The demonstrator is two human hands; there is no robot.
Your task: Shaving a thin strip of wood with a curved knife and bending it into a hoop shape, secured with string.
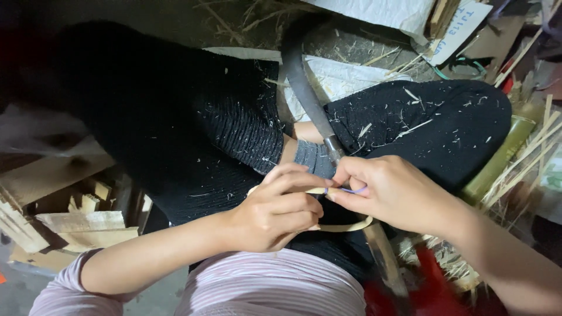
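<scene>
My left hand (275, 210) is closed around a thin pale bamboo strip (351, 225) bent into a loop over my lap. My right hand (392, 196) meets it from the right and pinches a small purple band or thread (353, 190) against the strip with thumb and forefinger. A long curved dark blade (304, 88) lies across my black trousers (193, 129); its wooden handle (383, 257) runs down under my right hand. Fine bamboo shavings speckle the trousers.
Split wood pieces (82, 225) are stacked at the left. A green bamboo tube (497, 161) and thin bamboo slivers (527, 158) lie at the right. White sacking (339, 76) and straw sit behind my knees. Something red (436, 292) lies at the bottom right.
</scene>
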